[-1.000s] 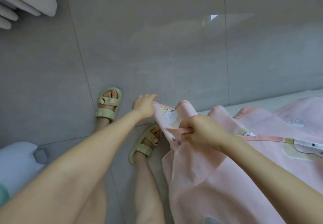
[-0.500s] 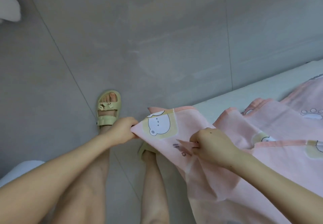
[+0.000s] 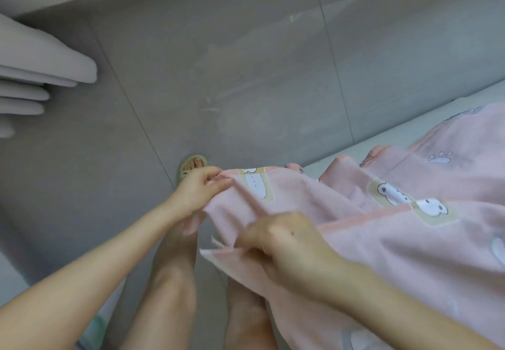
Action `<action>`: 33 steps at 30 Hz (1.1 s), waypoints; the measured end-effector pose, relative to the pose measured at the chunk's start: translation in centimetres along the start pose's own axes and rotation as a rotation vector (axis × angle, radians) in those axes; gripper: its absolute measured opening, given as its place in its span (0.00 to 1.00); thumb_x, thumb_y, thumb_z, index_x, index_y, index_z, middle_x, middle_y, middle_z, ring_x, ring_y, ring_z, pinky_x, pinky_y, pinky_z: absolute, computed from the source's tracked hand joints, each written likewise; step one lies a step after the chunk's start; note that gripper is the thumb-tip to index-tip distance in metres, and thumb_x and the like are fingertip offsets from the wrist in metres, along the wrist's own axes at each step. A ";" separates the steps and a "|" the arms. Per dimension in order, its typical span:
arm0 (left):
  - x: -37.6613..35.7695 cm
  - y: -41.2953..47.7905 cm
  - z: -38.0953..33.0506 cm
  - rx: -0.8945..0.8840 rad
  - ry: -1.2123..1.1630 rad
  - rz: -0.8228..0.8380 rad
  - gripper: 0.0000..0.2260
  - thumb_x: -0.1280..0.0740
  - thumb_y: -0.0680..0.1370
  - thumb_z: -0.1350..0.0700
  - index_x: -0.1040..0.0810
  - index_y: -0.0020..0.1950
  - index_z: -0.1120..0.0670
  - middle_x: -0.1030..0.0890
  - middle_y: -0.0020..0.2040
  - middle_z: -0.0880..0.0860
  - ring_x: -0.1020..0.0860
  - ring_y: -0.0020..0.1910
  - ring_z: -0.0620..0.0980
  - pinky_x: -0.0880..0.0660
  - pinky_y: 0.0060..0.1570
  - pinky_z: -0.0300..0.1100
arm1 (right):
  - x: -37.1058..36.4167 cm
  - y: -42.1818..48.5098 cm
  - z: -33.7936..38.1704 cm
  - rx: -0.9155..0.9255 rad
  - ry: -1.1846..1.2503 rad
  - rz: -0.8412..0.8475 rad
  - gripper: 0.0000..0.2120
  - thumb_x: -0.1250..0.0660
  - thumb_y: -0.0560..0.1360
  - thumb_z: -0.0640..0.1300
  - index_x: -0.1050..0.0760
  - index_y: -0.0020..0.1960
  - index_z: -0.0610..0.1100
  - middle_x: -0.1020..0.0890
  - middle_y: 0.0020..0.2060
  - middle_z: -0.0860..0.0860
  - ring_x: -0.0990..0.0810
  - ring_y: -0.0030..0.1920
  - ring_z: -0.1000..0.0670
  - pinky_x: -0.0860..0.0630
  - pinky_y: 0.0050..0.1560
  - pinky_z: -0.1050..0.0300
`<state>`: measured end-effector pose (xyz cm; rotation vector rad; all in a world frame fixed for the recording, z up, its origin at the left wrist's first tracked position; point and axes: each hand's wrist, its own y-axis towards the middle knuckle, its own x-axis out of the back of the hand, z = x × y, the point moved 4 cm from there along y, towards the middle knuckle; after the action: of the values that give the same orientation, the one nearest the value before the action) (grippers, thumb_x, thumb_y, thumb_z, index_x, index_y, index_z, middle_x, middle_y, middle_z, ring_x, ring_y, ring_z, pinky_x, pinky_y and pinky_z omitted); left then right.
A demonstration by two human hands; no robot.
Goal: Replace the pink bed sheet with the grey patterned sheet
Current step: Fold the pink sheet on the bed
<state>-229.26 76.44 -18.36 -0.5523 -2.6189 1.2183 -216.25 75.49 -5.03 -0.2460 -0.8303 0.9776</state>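
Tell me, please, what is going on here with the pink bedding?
A person standing beside the bed holds the pink sheet in both hands. The left hand pinches its top edge near a corner, and the right hand grips a hem closer to the body. The rest of the sheet lies bunched on the pale mattress, so it is only partly pulled off, hanging over the grey tiled floor.
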 end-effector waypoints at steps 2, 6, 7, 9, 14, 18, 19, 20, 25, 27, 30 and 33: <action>-0.3 -0.4 -2.9 -0.039 0.006 0.086 0.12 0.31 0.76 0.60 0.25 0.34 0.49 0.26 0.23 0.38 0.29 0.25 0.34 0.35 0.27 0.26 | 1.6 1.8 -0.6 0.038 -0.117 -0.127 0.07 0.36 0.62 0.37 0.23 0.29 0.47 0.28 0.23 0.49 0.33 0.26 0.49 0.36 0.24 0.61; -1.9 -2.1 -5.8 0.043 -0.175 0.387 0.10 0.37 0.74 0.72 0.22 0.44 0.58 0.22 0.29 0.46 0.26 0.26 0.39 0.33 0.26 0.28 | 3.1 1.4 -1.6 0.098 -0.348 -0.333 0.10 0.33 0.68 0.41 0.17 0.38 0.55 0.28 0.29 0.50 0.32 0.32 0.48 0.41 0.32 0.56; -2.4 -2.4 -6.2 0.067 -0.250 0.454 0.10 0.37 0.74 0.73 0.21 0.45 0.60 0.20 0.32 0.50 0.24 0.29 0.41 0.31 0.27 0.29 | 3.4 0.8 -1.7 0.092 -0.367 -0.363 0.11 0.36 0.72 0.44 0.17 0.41 0.56 0.28 0.31 0.50 0.31 0.33 0.48 0.43 0.34 0.55; -3.1 -2.2 -6.4 0.101 -0.371 0.431 0.08 0.34 0.73 0.72 0.20 0.44 0.60 0.18 0.35 0.53 0.21 0.33 0.44 0.27 0.32 0.31 | 3.8 -0.4 -2.2 0.090 -0.404 -0.436 0.12 0.38 0.74 0.47 0.16 0.43 0.56 0.26 0.33 0.49 0.29 0.35 0.46 0.46 0.37 0.55; -5.1 -2.8 -7.7 0.097 -0.339 0.311 0.08 0.32 0.72 0.72 0.19 0.41 0.60 0.20 0.28 0.50 0.23 0.27 0.43 0.27 0.33 0.34 | 3.4 -1.5 -3.5 0.126 -0.452 -0.451 0.09 0.34 0.73 0.47 0.17 0.45 0.59 0.19 0.54 0.44 0.22 0.55 0.40 0.34 0.58 0.45; -4.8 -3.0 -8.5 0.079 -0.256 0.318 0.05 0.30 0.72 0.68 0.18 0.41 0.58 0.19 0.31 0.48 0.23 0.32 0.42 0.29 0.36 0.31 | 3.6 -1.9 -5.6 0.134 -0.287 -0.378 0.11 0.37 0.72 0.42 0.17 0.47 0.51 0.20 0.45 0.45 0.21 0.42 0.47 0.38 0.67 0.42; -4.5 -3.2 -8.4 0.086 -0.205 0.319 0.05 0.29 0.71 0.66 0.18 0.41 0.57 0.20 0.32 0.49 0.24 0.33 0.42 0.30 0.38 0.31 | 3.7 -2.1 -6.0 0.115 -0.284 -0.384 0.11 0.38 0.72 0.43 0.17 0.44 0.49 0.20 0.40 0.47 0.22 0.37 0.47 0.36 0.64 0.49; -4.4 -3.4 -8.0 0.105 -0.155 0.331 0.05 0.28 0.69 0.65 0.17 0.41 0.56 0.20 0.32 0.50 0.24 0.33 0.42 0.31 0.37 0.31 | 3.8 -2.4 -6.3 0.094 -0.290 -0.398 0.12 0.39 0.72 0.43 0.17 0.42 0.49 0.20 0.37 0.49 0.25 0.34 0.49 0.35 0.56 0.54; -4.6 -4.8 -5.0 0.070 -0.027 0.296 0.04 0.25 0.68 0.59 0.17 0.41 0.57 0.20 0.38 0.53 0.24 0.40 0.45 0.29 0.46 0.39 | 4.2 -3.6 -7.4 -0.011 -0.250 -0.430 0.14 0.41 0.71 0.45 0.16 0.39 0.47 0.22 0.34 0.51 0.38 0.35 0.51 0.40 0.40 0.57; -4.5 -4.8 -4.6 0.042 -0.141 0.188 0.04 0.28 0.72 0.61 0.17 0.46 0.60 0.18 0.42 0.55 0.22 0.44 0.45 0.27 0.51 0.38 | 4.5 -3.8 -7.2 -0.010 -0.272 -0.423 0.13 0.41 0.71 0.46 0.16 0.39 0.48 0.22 0.35 0.50 0.31 0.33 0.48 0.39 0.42 0.54; -4.8 -4.9 -4.8 0.001 -0.215 0.126 0.04 0.29 0.73 0.60 0.17 0.45 0.60 0.18 0.41 0.55 0.22 0.43 0.45 0.25 0.49 0.38 | 4.4 -3.8 -5.2 0.065 -0.383 -0.445 0.10 0.38 0.69 0.48 0.17 0.37 0.52 0.19 0.43 0.49 0.21 0.43 0.43 0.38 0.53 0.50; -5.3 -5.3 -5.6 -0.031 -0.194 0.172 0.02 0.29 0.74 0.59 0.17 0.42 0.56 0.17 0.38 0.51 0.20 0.41 0.44 0.24 0.48 0.38 | 3.6 -3.2 -3.6 0.108 -0.398 -0.443 0.11 0.38 0.70 0.48 0.17 0.37 0.51 0.18 0.51 0.46 0.21 0.54 0.41 0.40 0.65 0.39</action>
<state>-223.95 74.98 -10.85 -0.7108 -2.8041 1.3463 -210.59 77.25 -3.97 0.2290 -1.1319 0.6544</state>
